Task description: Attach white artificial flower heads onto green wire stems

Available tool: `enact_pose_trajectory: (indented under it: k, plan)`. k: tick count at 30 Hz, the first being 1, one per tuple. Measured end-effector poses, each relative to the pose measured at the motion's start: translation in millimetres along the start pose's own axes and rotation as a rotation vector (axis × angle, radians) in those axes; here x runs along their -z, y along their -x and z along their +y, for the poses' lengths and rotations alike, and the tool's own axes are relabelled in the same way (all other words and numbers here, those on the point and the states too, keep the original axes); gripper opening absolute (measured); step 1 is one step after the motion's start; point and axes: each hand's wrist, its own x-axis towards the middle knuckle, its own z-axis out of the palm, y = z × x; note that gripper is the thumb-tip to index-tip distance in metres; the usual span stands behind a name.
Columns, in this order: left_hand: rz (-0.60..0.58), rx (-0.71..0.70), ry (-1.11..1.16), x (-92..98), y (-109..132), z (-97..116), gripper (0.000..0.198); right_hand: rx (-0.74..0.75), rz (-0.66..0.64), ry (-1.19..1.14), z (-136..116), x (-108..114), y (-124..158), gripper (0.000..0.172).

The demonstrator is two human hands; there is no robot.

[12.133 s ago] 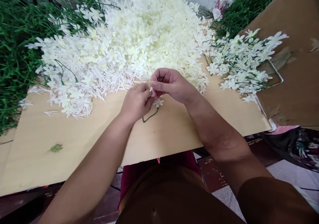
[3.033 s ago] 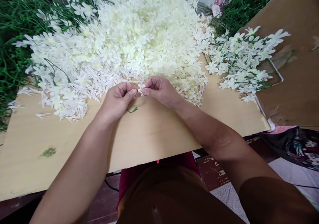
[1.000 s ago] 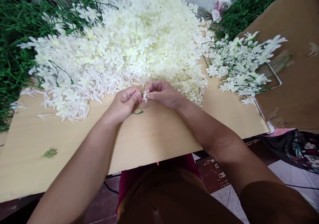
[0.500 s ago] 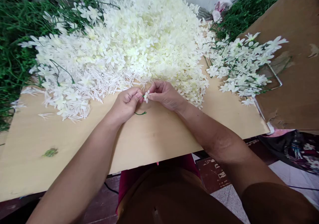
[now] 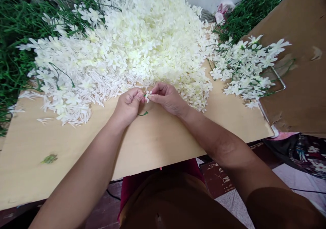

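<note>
Between my two hands is a small white artificial flower [image 5: 147, 95]. My left hand [image 5: 130, 104] is closed round a green plastic stem [image 5: 143, 113], whose forked end sticks out below the fingers. The thumb and fingertips of my right hand [image 5: 165, 98] pinch at the flower from the right. Where stem and flower meet is mostly covered by fingertips. Just beyond both hands lies a big heap of loose white petals [image 5: 152, 42], with thin white stamen pieces [image 5: 107, 83] along its near left edge.
Green stems [image 5: 17, 38] are piled at the left, and another bunch [image 5: 249, 13] stands back right. Finished-looking white flower sprays [image 5: 244, 66] lie at the right against a brown cardboard sheet [image 5: 297, 69]. A small green scrap [image 5: 49, 159] rests on the tabletop [image 5: 158, 147] at front left.
The flower has turned so its petals show more openly between my fingertips. Both hands stay nearly in place; the whole view has shifted slightly.
</note>
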Motion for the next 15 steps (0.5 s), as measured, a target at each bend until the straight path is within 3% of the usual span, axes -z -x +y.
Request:
enact_pose_trajectory:
  k: [15]
  plan:
    - [-0.061, 0.01, 0.01, 1.9, 1.7, 3.3, 0.037, -0.129, -0.132, -0.05, -4.8, 7.3, -5.6, 0.041]
